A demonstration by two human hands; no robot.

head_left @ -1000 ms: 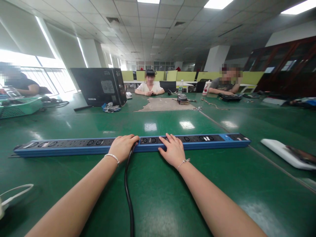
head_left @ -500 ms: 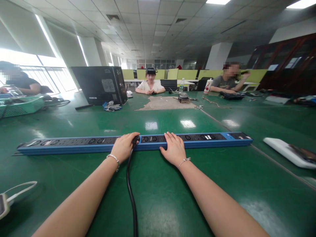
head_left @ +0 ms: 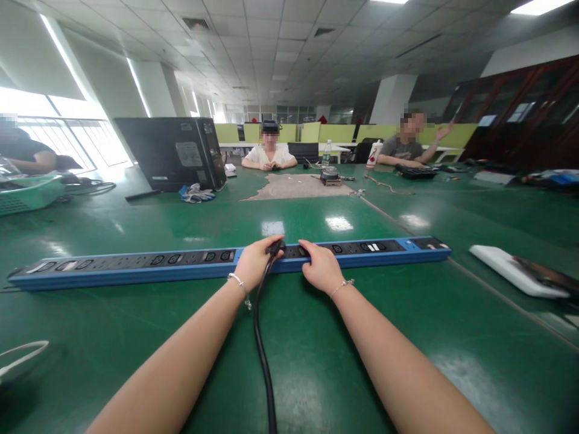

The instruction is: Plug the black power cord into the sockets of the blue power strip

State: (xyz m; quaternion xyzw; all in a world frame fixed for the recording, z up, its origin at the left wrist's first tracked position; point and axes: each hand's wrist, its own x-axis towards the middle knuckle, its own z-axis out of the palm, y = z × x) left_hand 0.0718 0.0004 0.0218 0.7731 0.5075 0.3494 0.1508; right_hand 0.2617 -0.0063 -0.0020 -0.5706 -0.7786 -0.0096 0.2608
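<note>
A long blue power strip [head_left: 190, 274] with black sockets along its top lies across the green table in front of me. My left hand [head_left: 257, 260] is closed around a black plug [head_left: 275, 247], held at the strip's top near its middle. From the plug a thick black cord [head_left: 259, 325] runs down toward me. My right hand [head_left: 322, 265] rests on the strip just right of the plug. Its index finger reaches over the top, the thumb lies by the near side, and the other fingers are curled. Whether the plug sits in a socket is hidden by my fingers.
A white object [head_left: 506, 271] with a dark item on it lies at the right. Farther back are a black computer case [head_left: 172, 154], gloves [head_left: 196, 193], a green basket [head_left: 31, 194] and a bottle [head_left: 326, 154]. Several people sit around the table.
My left hand has moved right along the strip with the plug, uncovering sockets to its left. My right hand's spread fingers have curled, its index finger now pointing. The view has shifted slightly right.
</note>
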